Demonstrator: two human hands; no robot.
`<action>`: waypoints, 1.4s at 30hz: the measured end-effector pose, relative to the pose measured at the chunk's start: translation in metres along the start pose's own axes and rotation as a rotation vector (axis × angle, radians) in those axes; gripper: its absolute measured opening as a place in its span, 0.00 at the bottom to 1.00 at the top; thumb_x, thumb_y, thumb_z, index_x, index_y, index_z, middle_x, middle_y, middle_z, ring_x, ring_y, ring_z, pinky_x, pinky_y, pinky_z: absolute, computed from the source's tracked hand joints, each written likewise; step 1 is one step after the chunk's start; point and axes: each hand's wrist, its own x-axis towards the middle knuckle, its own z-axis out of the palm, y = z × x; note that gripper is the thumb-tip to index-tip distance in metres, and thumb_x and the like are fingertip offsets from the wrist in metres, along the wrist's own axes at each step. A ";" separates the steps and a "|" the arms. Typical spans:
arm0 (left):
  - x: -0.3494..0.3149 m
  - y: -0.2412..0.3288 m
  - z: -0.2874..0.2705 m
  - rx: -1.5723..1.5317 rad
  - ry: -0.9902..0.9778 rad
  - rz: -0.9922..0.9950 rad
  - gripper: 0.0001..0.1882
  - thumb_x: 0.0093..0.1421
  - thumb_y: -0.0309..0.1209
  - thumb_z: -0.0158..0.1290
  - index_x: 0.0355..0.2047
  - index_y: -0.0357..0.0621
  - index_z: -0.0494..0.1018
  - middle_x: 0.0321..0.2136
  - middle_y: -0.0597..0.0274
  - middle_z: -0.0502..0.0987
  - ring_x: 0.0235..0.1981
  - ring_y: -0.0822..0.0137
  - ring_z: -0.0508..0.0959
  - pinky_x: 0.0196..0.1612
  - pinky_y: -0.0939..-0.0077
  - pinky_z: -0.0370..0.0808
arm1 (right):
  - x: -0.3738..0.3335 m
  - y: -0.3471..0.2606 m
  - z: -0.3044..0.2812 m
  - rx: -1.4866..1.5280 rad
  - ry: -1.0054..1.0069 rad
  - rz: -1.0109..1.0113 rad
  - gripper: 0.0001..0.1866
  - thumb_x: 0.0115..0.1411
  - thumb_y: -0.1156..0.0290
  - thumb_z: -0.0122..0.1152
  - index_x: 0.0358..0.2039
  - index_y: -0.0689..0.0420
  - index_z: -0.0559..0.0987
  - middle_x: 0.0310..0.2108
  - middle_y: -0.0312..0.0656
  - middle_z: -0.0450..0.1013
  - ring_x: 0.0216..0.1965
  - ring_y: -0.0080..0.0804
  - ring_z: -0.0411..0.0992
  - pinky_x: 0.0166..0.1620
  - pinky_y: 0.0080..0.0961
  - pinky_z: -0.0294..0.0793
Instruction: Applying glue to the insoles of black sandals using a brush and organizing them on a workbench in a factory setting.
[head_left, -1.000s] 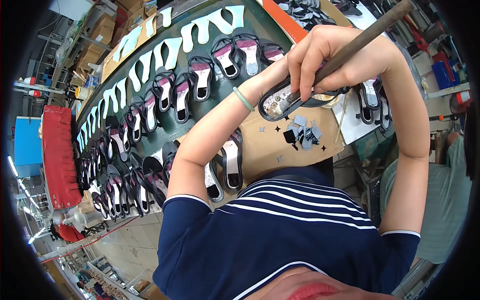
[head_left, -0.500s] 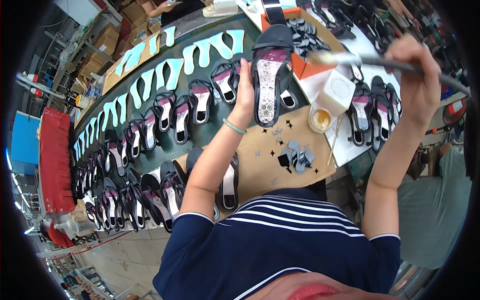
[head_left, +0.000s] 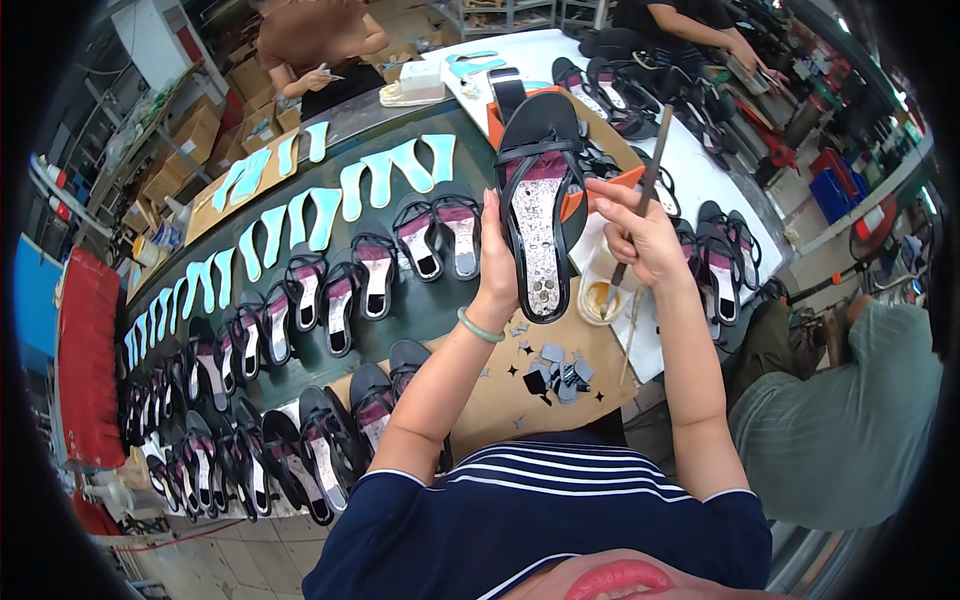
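A black strappy sandal [head_left: 533, 225] with a speckled pale footbed is raised in front of me, toe end away. My left hand [head_left: 496, 262], a pale green bangle on its wrist, grips it along the left side. My right hand [head_left: 640, 238] is closed round a dark brush handle [head_left: 660, 150], its forefinger reaching close to the sandal's right edge; whether it touches, I cannot tell. Downward points the brush's lower end, at a small cup of yellowish liquid [head_left: 598, 302]. Behind that hand stands a white container, partly hidden.
Rows of similar sandals [head_left: 374, 270] and light-blue insole pieces [head_left: 262, 243] cover the dark green table. Grey and black scraps [head_left: 560, 375] lie on brown cardboard [head_left: 490, 405]. An orange box [head_left: 625, 178] stands behind the raised sandal. Two other people work across the table.
My right hand has swung down and left from the upper right; the brush, sideways before, now points down at the cup. My left hand still holds the sandal. The view has shifted.
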 end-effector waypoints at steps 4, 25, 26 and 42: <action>0.003 -0.007 -0.001 -0.016 -0.100 0.000 0.30 0.69 0.52 0.26 0.48 0.40 0.67 0.33 0.57 0.78 0.26 0.71 0.80 0.28 0.79 0.79 | -0.002 -0.003 0.003 0.034 -0.008 -0.023 0.18 0.58 0.75 0.60 0.49 0.65 0.74 0.29 0.41 0.77 0.10 0.11 0.53 0.13 0.12 0.47; 0.023 -0.025 -0.039 -0.147 0.045 -0.054 0.33 0.67 0.55 0.27 0.46 0.40 0.70 0.33 0.58 0.78 0.28 0.66 0.80 0.33 0.73 0.79 | -0.016 0.043 0.007 -0.255 0.018 0.081 0.13 0.58 0.68 0.64 0.39 0.65 0.79 0.26 0.44 0.77 0.10 0.09 0.53 0.13 0.13 0.46; 0.024 -0.025 -0.041 -0.140 0.047 -0.039 0.33 0.67 0.55 0.27 0.46 0.40 0.70 0.34 0.58 0.78 0.29 0.66 0.80 0.33 0.73 0.79 | -0.014 0.044 0.007 -0.251 0.011 0.079 0.13 0.58 0.68 0.63 0.39 0.65 0.79 0.26 0.44 0.77 0.10 0.09 0.53 0.13 0.13 0.46; 0.031 -0.035 -0.072 -0.163 0.002 0.096 0.31 0.66 0.55 0.34 0.49 0.39 0.70 0.41 0.56 0.78 0.37 0.64 0.80 0.40 0.72 0.80 | -0.030 0.030 -0.016 -0.194 0.004 0.060 0.11 0.60 0.71 0.59 0.37 0.67 0.79 0.26 0.44 0.77 0.10 0.11 0.54 0.13 0.12 0.49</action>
